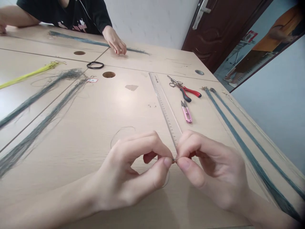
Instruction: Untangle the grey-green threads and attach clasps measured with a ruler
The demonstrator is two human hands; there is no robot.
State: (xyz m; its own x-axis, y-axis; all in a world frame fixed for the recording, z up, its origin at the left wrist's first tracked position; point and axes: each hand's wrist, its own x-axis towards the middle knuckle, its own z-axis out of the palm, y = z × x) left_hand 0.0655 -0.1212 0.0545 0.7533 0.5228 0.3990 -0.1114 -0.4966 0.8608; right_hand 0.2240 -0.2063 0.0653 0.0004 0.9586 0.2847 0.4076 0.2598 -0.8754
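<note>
My left hand (135, 168) pinches a thin dark cord (127, 127) between thumb and forefinger. Directly opposite, my right hand (214, 165) pinches the same cord, and the fingertips of both hands nearly meet. Only a tiny piece of it shows between them, and whether there is a knot I cannot tell. A loose loop of the cord lies beyond my left hand, and another bit hangs below the fingers. Just behind my right fingertips lies a clear ruler (164, 108), its near end partly hidden by that hand.
Red-and-black pliers (187, 92), small scissors (175, 82) and pink thread snips (186, 113) lie right of the ruler. Blue-grey cord bundles (238, 136) stretch along the right; more bundles (45, 124) and yellow cords (28, 75) lie left. Across the table, a co-worker's hand (115, 41) touches another bundle.
</note>
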